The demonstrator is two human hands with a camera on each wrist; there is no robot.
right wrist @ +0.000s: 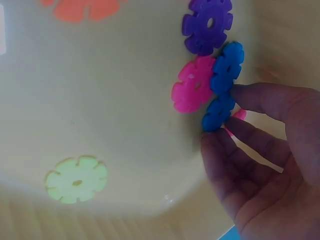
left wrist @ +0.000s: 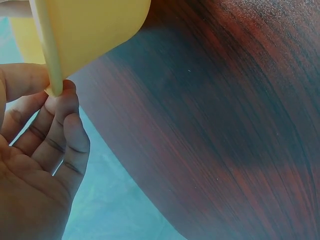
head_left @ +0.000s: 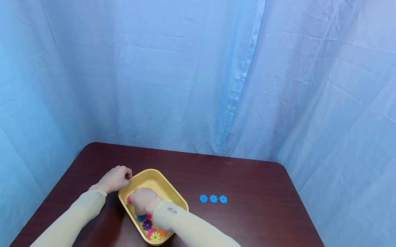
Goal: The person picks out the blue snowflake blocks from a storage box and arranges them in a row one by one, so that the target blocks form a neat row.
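Two hands (head_left: 145, 201) at yellow tray (head_left: 155, 185), right sleeve (head_left: 197, 223) printed "Let's Slim"

Pale blue, creased curtains (head_left: 147, 69) on three sides of a dark reddish-brown, wood-grained table (head_left: 263, 222) with rounded corners.

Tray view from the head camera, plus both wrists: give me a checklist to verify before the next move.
1. Left hand grips tray rim: ok.
2. Right hand at lower blue disc, thumb and fingertips at its edge: ok.
3. That disc lifted off the tray: cannot tell.
4. Upper blue disc clear of pink disc: not ok, overlapping in view.
5. Three blue discs lined up on table: ok.
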